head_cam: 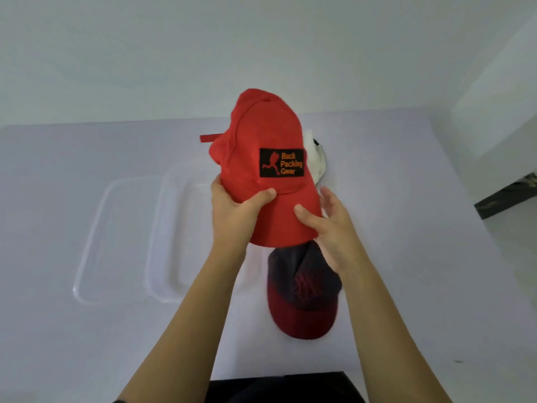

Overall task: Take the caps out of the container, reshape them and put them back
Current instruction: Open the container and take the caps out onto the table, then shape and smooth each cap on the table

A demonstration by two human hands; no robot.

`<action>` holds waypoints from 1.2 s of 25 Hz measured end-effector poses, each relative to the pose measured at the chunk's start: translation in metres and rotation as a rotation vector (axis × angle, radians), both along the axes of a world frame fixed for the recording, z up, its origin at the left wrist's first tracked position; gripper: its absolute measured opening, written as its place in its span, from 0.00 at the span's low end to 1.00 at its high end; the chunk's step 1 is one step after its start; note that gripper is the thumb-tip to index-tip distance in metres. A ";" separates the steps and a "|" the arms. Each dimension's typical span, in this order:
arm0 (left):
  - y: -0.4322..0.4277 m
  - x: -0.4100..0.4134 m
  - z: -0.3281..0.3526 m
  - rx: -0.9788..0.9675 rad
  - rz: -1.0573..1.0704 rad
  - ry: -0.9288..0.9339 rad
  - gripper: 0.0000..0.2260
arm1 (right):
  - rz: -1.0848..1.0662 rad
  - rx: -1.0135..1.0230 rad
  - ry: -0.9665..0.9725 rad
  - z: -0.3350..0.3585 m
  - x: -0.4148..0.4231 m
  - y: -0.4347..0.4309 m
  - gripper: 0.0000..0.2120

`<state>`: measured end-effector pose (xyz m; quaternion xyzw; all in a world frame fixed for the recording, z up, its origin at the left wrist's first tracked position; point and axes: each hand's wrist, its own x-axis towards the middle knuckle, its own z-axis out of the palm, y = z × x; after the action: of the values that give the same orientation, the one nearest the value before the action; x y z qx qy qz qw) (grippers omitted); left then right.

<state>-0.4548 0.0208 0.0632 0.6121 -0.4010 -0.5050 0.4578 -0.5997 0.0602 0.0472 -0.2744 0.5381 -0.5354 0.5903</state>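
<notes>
I hold a bright red cap (pixel 261 132) with a black "Back Packing Gear" patch up above the table, its brim toward me. My left hand (pixel 232 210) grips the brim's left edge, thumb on top. My right hand (pixel 328 225) grips the brim's right side. Below it, on the table, lies a dark navy cap with a dark red brim (pixel 302 298). A white cap (pixel 315 161) peeks out behind the red cap, mostly hidden. A clear plastic container (pixel 162 248) stands to the left, partly behind my left arm.
A clear lid (pixel 90 245) lies left of the container on the white table (pixel 406 286). The table's right edge meets a floor and a dark object (pixel 508 199). A dark strip (pixel 279 388) sits at the near edge.
</notes>
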 end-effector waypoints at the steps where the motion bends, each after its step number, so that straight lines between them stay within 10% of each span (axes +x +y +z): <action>1: 0.002 -0.022 -0.005 -0.024 -0.065 -0.018 0.43 | -0.042 -0.001 -0.003 -0.002 -0.024 0.007 0.26; 12: -0.004 -0.218 -0.118 0.256 -0.511 -0.474 0.36 | -0.217 0.278 0.317 -0.106 -0.196 0.035 0.22; 16: -0.008 -0.230 -0.145 0.282 -0.512 -0.581 0.35 | -0.141 0.355 0.573 -0.145 -0.209 0.017 0.37; 24: -0.022 -0.224 -0.125 0.019 -0.456 -0.642 0.24 | -0.161 0.246 0.899 -0.146 -0.196 -0.004 0.29; 30: 0.058 -0.131 -0.094 -0.398 -0.363 -0.581 0.16 | 0.115 -0.243 0.906 -0.117 -0.103 0.084 0.21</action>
<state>-0.5855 0.0785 -0.0312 0.5481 -0.7054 -0.2959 0.3382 -0.7028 0.1439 -0.0699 -0.5769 0.6587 -0.3875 0.2883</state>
